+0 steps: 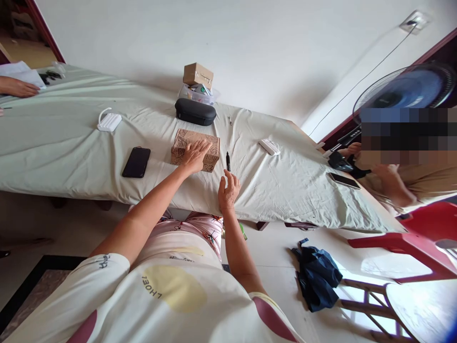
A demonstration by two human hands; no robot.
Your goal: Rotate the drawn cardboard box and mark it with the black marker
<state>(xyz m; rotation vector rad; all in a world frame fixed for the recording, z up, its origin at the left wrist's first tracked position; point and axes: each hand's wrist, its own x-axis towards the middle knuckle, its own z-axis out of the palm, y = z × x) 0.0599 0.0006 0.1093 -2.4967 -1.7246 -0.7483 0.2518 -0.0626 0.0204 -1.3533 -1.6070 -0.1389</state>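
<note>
My left hand (194, 155) lies flat, fingers stretched out, on top of a brown patterned box (185, 140) in the middle of the cloth-covered table (64, 143). My right hand (228, 189) hovers near the table's front edge with fingers loosely spread, holding nothing. A black marker (228, 162) lies on the cloth just beyond its fingertips, beside the box's right end.
A black phone (136, 162) lies left of the box, a white holder (109, 121) further left. A black case (195, 112), a clear tub and a cardboard box (197, 75) sit behind. Another person sits at right by a fan (403, 90); another person's hand (16, 87) rests far left.
</note>
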